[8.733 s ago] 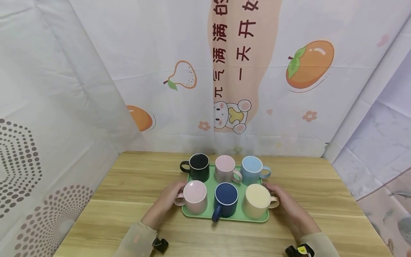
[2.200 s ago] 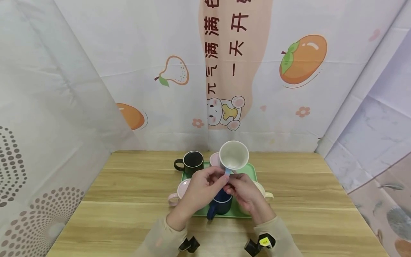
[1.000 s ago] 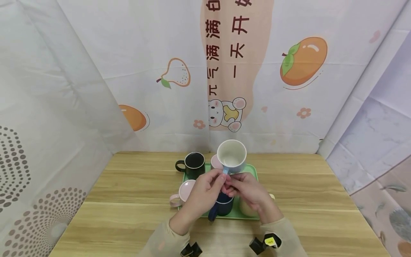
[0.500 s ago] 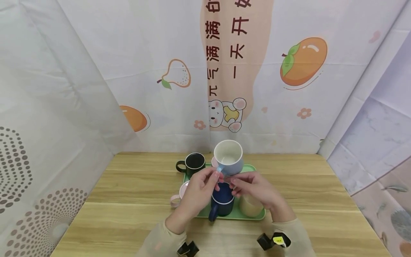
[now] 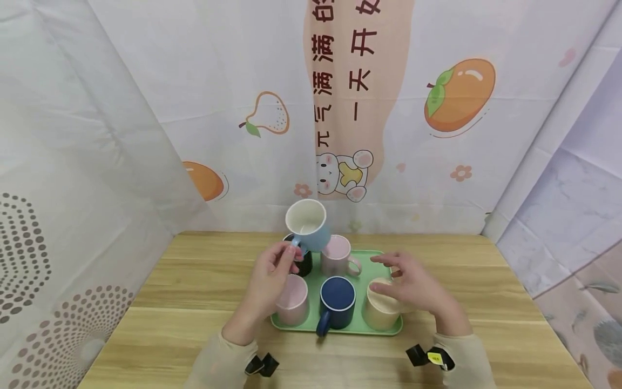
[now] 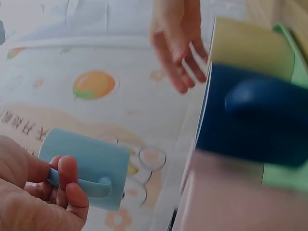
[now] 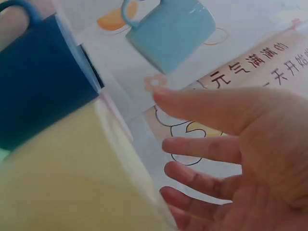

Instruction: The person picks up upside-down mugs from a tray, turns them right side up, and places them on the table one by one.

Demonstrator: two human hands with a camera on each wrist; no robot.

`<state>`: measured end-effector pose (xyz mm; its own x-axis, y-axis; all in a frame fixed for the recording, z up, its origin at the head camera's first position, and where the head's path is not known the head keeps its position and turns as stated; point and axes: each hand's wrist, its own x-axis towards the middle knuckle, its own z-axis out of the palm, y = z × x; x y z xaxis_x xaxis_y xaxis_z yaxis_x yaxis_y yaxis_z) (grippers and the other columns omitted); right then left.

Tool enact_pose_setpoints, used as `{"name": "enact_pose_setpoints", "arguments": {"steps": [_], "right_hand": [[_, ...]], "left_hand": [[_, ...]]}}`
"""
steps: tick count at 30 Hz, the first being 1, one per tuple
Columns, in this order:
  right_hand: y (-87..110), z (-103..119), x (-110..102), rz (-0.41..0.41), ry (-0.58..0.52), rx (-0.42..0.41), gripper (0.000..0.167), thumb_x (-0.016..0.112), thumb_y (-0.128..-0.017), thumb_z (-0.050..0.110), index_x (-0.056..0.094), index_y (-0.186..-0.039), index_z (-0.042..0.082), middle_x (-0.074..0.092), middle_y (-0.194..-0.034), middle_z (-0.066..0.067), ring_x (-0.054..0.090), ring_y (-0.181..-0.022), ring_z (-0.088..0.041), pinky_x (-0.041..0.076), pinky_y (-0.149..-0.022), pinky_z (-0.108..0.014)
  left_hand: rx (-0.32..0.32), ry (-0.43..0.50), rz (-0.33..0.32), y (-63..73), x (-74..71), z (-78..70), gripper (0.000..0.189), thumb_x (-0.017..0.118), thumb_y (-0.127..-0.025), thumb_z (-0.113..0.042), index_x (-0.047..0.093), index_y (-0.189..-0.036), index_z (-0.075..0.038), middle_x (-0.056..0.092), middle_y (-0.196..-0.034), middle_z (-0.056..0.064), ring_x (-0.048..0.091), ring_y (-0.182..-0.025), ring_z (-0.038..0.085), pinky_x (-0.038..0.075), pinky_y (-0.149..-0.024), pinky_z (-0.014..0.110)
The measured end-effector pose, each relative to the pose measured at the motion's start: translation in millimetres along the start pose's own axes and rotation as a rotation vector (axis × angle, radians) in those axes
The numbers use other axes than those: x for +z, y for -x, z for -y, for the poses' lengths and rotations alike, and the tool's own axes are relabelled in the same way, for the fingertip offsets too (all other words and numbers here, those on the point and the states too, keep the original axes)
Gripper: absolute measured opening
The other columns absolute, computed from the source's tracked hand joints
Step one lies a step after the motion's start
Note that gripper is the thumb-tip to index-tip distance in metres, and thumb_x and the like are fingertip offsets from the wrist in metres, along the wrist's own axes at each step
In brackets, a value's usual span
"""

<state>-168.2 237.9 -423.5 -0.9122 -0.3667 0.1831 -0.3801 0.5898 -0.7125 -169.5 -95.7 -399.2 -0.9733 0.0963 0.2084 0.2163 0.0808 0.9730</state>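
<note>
The left hand [image 5: 270, 275] holds a light-blue mug [image 5: 316, 236] by its handle [image 5: 296, 243].

Light-blue mug [image 5: 314, 238]. Green tray [image 5: 369, 266]: pink mugs [image 5: 334, 266] [image 5: 292, 310] 12 and 8 o'clock, cream mug [image 5: 380, 316] 4, navy mug [image 5: 340, 313] 6, black mug [image 5: 305, 266] 10. White backdrop [image 5: 218, 92], orange fruit print [image 5: 464, 97].

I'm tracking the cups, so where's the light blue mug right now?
In the head view, the light blue mug is near the middle, held in the left hand, partly hiding the black mug.
</note>
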Motion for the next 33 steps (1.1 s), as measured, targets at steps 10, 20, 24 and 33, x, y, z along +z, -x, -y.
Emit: {"name": "enact_pose_setpoints", "arguments": {"steps": [10, 20, 24, 33], "right_hand": [[15.7, -12.0, 3.2, 0.075, 0.097, -0.061, 0.086, 0.097, -0.081, 0.049, 0.063, -0.151, 0.013, 0.064, -0.137, -0.004, 0.062, -0.124, -0.032, 0.057, -0.1, -0.056], [22.5, -17.3, 5.9, 0.126, 0.109, -0.111, 0.08, 0.097, -0.081, 0.046, 0.065, -0.147, 0.016, 0.063, -0.139, -0.009, 0.06, -0.127, -0.032, 0.051, -0.105, -0.056], [22.4, -18.8, 6.5, 0.143, 0.1, -0.084, 0.078, 0.097, -0.082, 0.046, 0.065, -0.148, 0.018, 0.064, -0.138, -0.007, 0.061, -0.125, -0.028, 0.052, -0.104, -0.051], [20.9, -20.5, 6.0, 0.17, 0.061, -0.064, 0.078, 0.097, -0.082, 0.043, 0.064, -0.148, 0.018, 0.064, -0.138, -0.007, 0.059, -0.123, -0.026, 0.05, -0.102, -0.045]], "left_hand": [[-0.041, -0.065, -0.13, -13.4, -46.8, 17.0, 0.026, 0.052, -0.117, -0.012, 0.068, -0.121, 0.009, 0.068, -0.11, 0.02, 0.066, -0.091, 0.023, 0.058, -0.084, 0.022], [-0.085, -0.161, -0.212, -27.9, -85.9, 34.5, 0.032, 0.048, -0.118, -0.016, 0.067, -0.123, 0.009, 0.069, -0.115, 0.021, 0.064, -0.089, 0.016, 0.053, -0.079, 0.02], [-0.109, -0.195, -0.239, -34.2, -94.6, 46.9, 0.032, 0.048, -0.118, -0.017, 0.068, -0.123, 0.008, 0.069, -0.117, 0.023, 0.065, -0.09, 0.018, 0.053, -0.077, 0.02], [-0.199, -0.155, -0.284, -45.3, -113.6, 83.9, 0.035, 0.046, -0.119, -0.017, 0.065, -0.124, 0.011, 0.068, -0.116, 0.018, 0.066, -0.096, 0.021, 0.057, -0.09, 0.027]]}}
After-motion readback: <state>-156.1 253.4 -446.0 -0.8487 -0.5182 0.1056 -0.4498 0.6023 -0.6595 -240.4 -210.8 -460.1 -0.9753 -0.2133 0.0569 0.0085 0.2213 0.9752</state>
